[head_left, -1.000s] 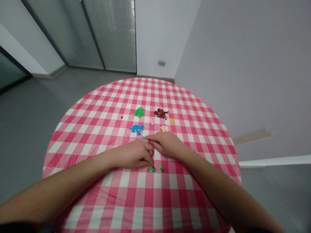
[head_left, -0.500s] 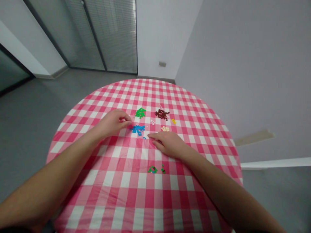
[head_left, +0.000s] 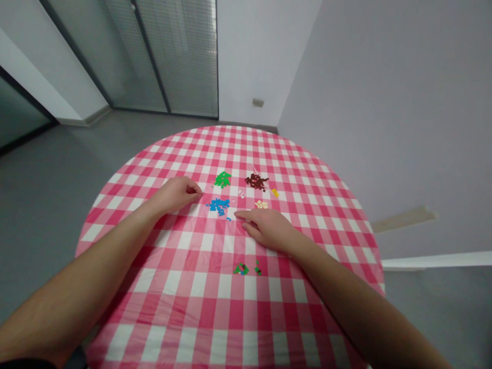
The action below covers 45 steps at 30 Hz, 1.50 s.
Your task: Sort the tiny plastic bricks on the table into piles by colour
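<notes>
Left hand (head_left: 177, 195) pinched, right hand (head_left: 272, 228) on tablecloth (head_left: 231, 310)

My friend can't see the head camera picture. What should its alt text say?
A person's left hand is near a pile of tiny blue pieces, the right hand close to cream pieces, over a pink-and-white checked tablecloth. Green pieces and dark brown pieces lie farther away.

Dark-framed glass partition (head_left: 192, 61) beyond a round, pink-and-white checked table (head_left: 203, 312)
Small beige rectangular plate (head_left: 258, 102) on the white wall (head_left: 265, 51).
</notes>
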Tool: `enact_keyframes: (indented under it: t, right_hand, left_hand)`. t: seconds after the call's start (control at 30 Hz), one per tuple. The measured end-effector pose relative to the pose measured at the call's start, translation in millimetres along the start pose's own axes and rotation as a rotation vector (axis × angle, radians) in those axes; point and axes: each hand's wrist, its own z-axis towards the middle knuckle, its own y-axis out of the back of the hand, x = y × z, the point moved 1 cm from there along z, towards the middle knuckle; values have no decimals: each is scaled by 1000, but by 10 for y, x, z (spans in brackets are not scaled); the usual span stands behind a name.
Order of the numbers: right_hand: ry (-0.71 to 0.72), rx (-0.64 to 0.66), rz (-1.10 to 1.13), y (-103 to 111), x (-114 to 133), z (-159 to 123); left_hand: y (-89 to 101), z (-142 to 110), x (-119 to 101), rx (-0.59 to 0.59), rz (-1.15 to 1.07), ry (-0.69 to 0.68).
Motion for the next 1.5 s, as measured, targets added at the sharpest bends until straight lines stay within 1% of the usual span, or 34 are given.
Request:
enact_keyframes:
  t: [0.1, 0.23, 0.33, 0.43, 0.53, 0.6, 0.67, 0.73, 0.87, 0.93, 1.0, 1.03, 1.13, 1.17, 1.2, 1.23, 1.3, 1.33, 1.5]
  right_hand:
    - [-2, -3, -3, -6, -5, 0]
    - [-7, -3, 20, 1, -16, 0]
    - [43, 11, 70, 48, -11, -6]
    - [155, 80, 200, 127, 19, -31]
    - [230, 211, 328, 186, 86, -77]
    - [248, 324, 342, 190, 146, -109]
    - [251, 405, 325, 171, 205, -131]
    - [246, 434, 297, 143, 247, -139]
    - [217, 419, 225, 109, 255, -128]
    - [192, 388, 208, 109, 222, -120]
    - [175, 348, 208, 114, 175, -113]
    - [170, 327, 210, 115, 149, -111]
    - [161, 276, 216, 120, 81, -105]
    - [156, 267, 216, 124, 67, -105]
    - [153, 266, 215, 130, 58, -106]
    - [151, 270, 211, 136, 56, -107]
    - [148, 283, 201, 150, 64, -111]
    - [146, 290, 198, 156, 71, -112]
    - [152, 318, 201, 156, 106, -109]
  left_hand:
    - [-15, 18, 17, 20, -46, 37]
    - [-27, 18, 17, -19, -48, 111]
    - [-45, 23, 15, -49, -54, 132]
    - [-59, 38, 28, -79, -46, 153]
    - [-60, 45, 32, -102, -27, 165]
    - [-53, 39, 20, -125, 5, 159]
    - [-40, 27, -1, -143, 44, 150]
    - [-25, 13, -24, -149, 75, 140]
    - [4, -20, -84, -208, 137, 111]
    - [-1, -62, -152, -221, 135, 48]
    - [-35, -138, -269, -141, 76, -92]
    - [-65, -192, -346, -48, 34, -196]
    - [-192, -399, -608, 316, -38, -524]
    - [-238, -472, -689, 409, -61, -614]
    - [-284, -538, -758, 477, -76, -690]
    - [-330, -594, -813, 517, -86, -743]
    - [-422, -676, -880, 550, -87, -804]
    - [-467, -702, -895, 547, -76, -820]
    - [-631, -759, -900, 481, -8, -868]
